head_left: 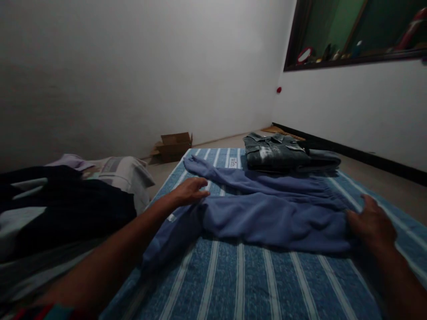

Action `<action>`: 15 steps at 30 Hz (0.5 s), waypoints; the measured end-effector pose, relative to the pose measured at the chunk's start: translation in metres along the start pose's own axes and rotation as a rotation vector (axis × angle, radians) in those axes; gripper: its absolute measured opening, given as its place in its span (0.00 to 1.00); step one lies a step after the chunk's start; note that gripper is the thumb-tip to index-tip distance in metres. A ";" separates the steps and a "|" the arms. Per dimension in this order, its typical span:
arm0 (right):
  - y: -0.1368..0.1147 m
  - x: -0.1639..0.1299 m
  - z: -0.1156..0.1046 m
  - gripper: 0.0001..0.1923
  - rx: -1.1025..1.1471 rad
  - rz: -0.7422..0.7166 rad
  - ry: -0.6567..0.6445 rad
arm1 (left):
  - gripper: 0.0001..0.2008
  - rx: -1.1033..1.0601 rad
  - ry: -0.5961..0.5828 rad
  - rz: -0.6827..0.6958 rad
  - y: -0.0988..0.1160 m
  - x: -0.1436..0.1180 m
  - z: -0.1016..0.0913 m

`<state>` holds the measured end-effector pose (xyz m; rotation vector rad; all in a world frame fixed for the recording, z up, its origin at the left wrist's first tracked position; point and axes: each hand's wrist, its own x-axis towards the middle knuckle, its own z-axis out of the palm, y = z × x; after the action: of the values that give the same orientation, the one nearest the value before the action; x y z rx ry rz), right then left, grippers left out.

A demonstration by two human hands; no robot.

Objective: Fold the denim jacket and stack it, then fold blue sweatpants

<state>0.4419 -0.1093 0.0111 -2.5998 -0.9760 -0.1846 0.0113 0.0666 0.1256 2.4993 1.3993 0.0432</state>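
A blue-purple sweatshirt (267,213) lies spread flat across a blue striped mat (240,284). My left hand (188,191) reaches over its left side, fingers apart, hovering at or just touching the cloth near the sleeve. My right hand (372,222) rests flat on the sweatshirt's right edge, pressing it down. Neither hand grips anything. One sleeve (213,171) stretches toward the far left corner of the mat.
A folded dark denim garment (283,153) sits on the mat's far end. A heap of dark and light clothes (66,200) lies at the left. A cardboard box (173,146) stands by the wall. White walls enclose the floor.
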 end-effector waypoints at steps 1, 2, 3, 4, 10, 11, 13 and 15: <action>0.002 -0.005 0.005 0.33 -0.025 -0.015 0.013 | 0.16 0.003 -0.002 -0.014 -0.008 -0.004 0.010; 0.002 -0.011 0.009 0.31 -0.030 -0.039 0.034 | 0.18 0.008 0.000 -0.039 -0.017 -0.010 0.018; 0.001 -0.017 0.011 0.30 -0.020 -0.072 0.055 | 0.19 0.014 0.010 -0.068 -0.026 -0.017 0.024; -0.002 -0.023 0.012 0.28 -0.002 -0.132 0.074 | 0.20 0.025 0.016 -0.106 -0.037 -0.025 0.029; -0.028 -0.057 0.022 0.20 0.363 -0.584 -0.055 | 0.21 0.068 0.019 -0.348 -0.091 -0.091 0.046; -0.031 -0.063 0.025 0.19 0.410 -0.644 -0.097 | 0.20 0.084 0.021 -0.390 -0.096 -0.103 0.049; -0.034 -0.076 0.030 0.18 0.463 -0.760 -0.147 | 0.19 0.112 0.011 -0.486 -0.102 -0.128 0.054; -0.034 -0.087 0.035 0.19 0.468 -0.876 -0.166 | 0.20 0.093 0.006 -0.580 -0.107 -0.147 0.058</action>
<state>0.3538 -0.1260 -0.0328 -1.6545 -1.8960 0.0484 -0.1467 -0.0175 0.0582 2.0605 2.1082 -0.1333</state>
